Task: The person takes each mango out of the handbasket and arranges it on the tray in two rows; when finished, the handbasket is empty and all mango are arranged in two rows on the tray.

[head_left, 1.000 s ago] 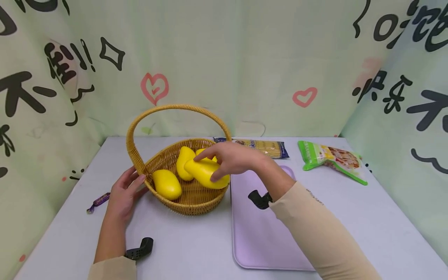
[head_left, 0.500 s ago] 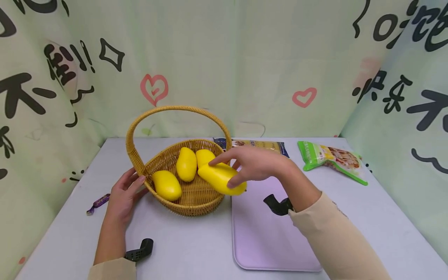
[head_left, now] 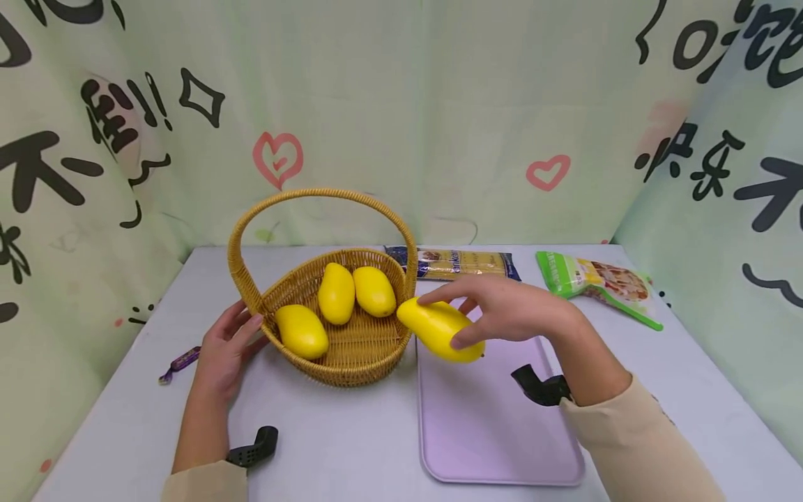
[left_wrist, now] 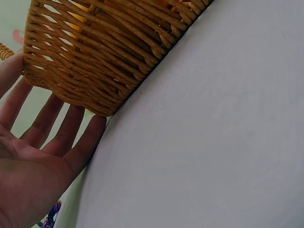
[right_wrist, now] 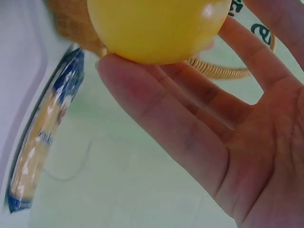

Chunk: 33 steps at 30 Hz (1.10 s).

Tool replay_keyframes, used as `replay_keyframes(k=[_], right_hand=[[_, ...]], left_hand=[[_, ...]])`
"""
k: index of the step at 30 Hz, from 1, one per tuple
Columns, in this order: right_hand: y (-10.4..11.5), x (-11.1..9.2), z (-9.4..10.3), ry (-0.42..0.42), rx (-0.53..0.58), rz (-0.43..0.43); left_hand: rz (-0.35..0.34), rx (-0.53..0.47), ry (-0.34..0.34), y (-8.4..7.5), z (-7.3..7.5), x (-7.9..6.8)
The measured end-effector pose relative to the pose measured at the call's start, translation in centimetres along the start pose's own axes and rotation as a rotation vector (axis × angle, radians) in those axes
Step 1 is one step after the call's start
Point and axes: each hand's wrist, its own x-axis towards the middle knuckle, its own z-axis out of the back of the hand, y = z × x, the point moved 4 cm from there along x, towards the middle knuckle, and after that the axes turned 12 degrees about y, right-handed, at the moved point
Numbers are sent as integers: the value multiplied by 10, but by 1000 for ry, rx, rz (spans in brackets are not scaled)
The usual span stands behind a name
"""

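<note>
My right hand [head_left: 508,307] holds a yellow mango [head_left: 439,331] between thumb and fingers, above the left part of a lilac tray [head_left: 495,432]. In the right wrist view the mango [right_wrist: 159,28] lies against the fingertips, away from the palm. Just left of it stands a wicker basket [head_left: 345,369] with a tall arched handle, three mangoes [head_left: 301,332] inside. My left hand [head_left: 222,352] touches the basket's left side; in the left wrist view its fingers [left_wrist: 71,130] are spread, nearly straight, with tips on the woven wall [left_wrist: 95,61].
Behind the tray lies a pack of pasta [head_left: 467,264], partly behind the basket. A green packet [head_left: 602,282] with a food picture sits at the back right. A small purple-wrapped candy [head_left: 182,361] is left of the left hand. A printed curtain [head_left: 401,125] surrounds the white table.
My right hand has lifted the mango from the basket and carried it right, over the tray. The other mangoes now show fully. My left hand and the basket have stayed put.
</note>
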Motion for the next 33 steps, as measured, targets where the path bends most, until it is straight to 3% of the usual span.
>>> replay_keyframes(k=[6,13,19,33], right_hand=[[-23,-5,-1,-24,15,-86],[-54,15,-11,-66,80,-261],[-69,31,-22,-109,119,-356],[-72,60,-36,-210,95,-369]], left_hand=[[-5,5,-8,-1,-1,0],[-10,-20,-5,0,-2,0],[-4,-16,-4,0,-4,-1],[1,-14,-8,-1,-3,0]])
